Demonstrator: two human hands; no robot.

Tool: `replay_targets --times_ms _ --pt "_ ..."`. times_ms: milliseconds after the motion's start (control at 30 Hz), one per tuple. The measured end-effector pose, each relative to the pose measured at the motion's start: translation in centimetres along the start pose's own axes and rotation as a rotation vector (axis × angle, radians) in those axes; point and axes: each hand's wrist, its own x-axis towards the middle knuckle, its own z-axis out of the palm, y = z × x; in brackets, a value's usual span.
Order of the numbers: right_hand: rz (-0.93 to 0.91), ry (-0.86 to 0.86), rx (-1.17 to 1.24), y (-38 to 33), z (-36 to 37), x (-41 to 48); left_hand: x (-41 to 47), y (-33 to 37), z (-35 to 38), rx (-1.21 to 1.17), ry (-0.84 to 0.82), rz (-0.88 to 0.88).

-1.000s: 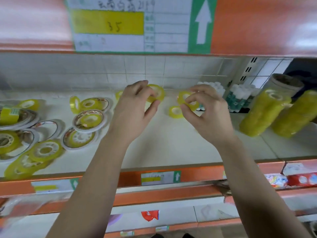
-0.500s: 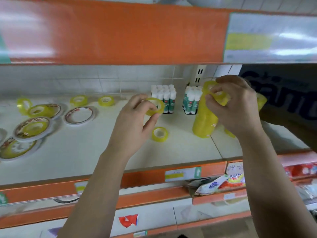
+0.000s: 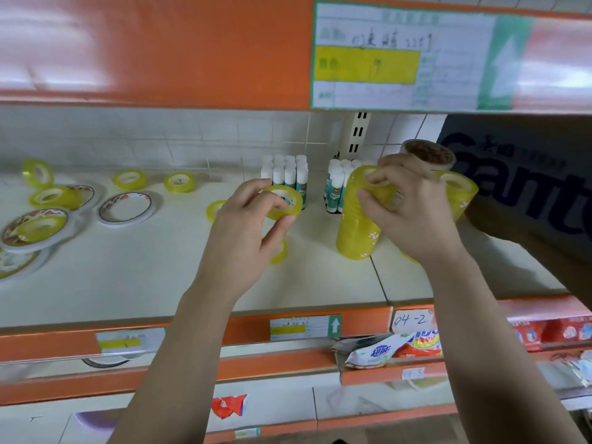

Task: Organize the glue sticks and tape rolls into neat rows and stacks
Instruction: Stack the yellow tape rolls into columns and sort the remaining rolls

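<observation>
Brought right hand (image 3: 413,213) down onto tape stack (image 3: 355,235) since before, fingers curled round its top. Pinching small tape roll (image 3: 296,206) in left hand (image 3: 240,238) above shelf (image 3: 128,277).

Two glue-stick clusters (image 3: 285,174) — two yellow tape stacks (image 3: 355,232)

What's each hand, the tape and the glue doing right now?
left hand: pinching a small tape roll, lifted off the shelf.
right hand: gripping the top of the tall tape stack.
tall tape stack: upright on the shelf.
glue sticks: upright, capped, two clusters.
loose tape rolls: scattered, unstacked.
</observation>
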Motion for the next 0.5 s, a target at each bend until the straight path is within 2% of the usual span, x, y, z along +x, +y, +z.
replay_targets --times_ms 267,500 --pt "-0.018 0.084 0.010 0.4 -1.0 0.3 0.5 1.3 0.5 0.001 0.006 0.024" --pt "0.030 0.174 -0.035 3.4 -4.5 -0.3 1.4 4.1 2.4 -0.054 0.030 0.068"
